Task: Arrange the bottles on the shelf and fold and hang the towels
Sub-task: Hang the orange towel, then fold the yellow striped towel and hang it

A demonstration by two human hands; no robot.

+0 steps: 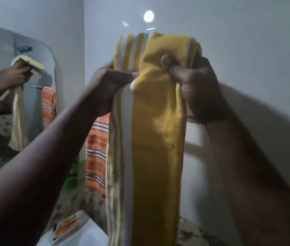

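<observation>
A yellow towel with white stripes (151, 139) hangs folded into a long narrow strip in front of the white wall, its top end doubled over at head height. My left hand (108, 86) pinches its striped left edge just below the fold. My right hand (195, 86) grips the right edge at the same height, thumb pressed on the front of the cloth. Whatever the top of the towel is draped over is hidden by the cloth. An orange checked towel (96, 153) hangs behind it, lower and to the left. No bottles are in view.
A wall mirror (34, 71) at the left reflects my hands and both towels. A white fixture (199, 174) stands behind the yellow towel at the lower right. Patterned tiles (80, 197) and a green object (71, 176) lie below the orange towel.
</observation>
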